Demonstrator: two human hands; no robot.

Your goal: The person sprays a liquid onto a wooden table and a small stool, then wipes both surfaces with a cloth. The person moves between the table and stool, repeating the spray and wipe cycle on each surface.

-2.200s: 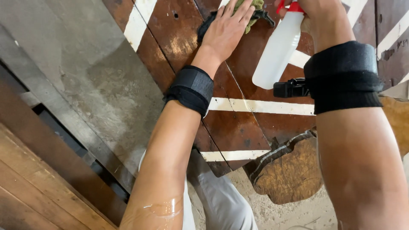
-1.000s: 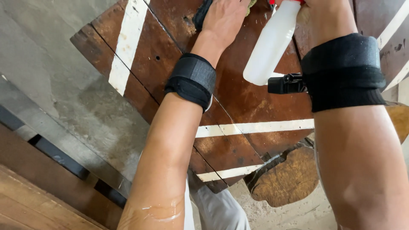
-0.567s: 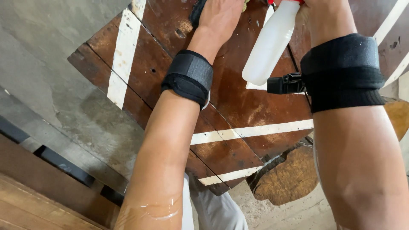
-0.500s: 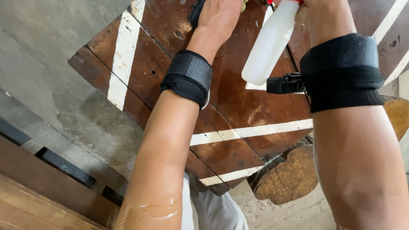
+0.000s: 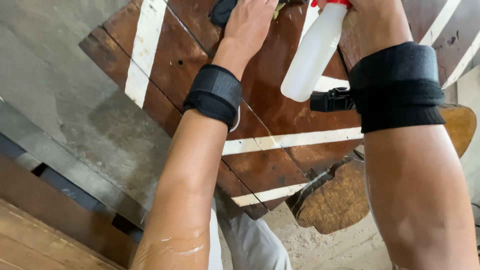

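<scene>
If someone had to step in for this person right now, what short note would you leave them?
Left hand: pressed flat on a dark cloth on the striped wooden board.
Right hand: grips a white spray bottle with a red top, held over the board, base toward the camera.
Done: the board's dark brown surface looks glossy near the cloth, possibly wet.
Left: cannot tell how much is wiped; the near corner looks duller.

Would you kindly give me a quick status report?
Left hand flat on dark cloth, on striped wooden board. Right hand grips white spray bottle. Nothing obstructing.
</scene>
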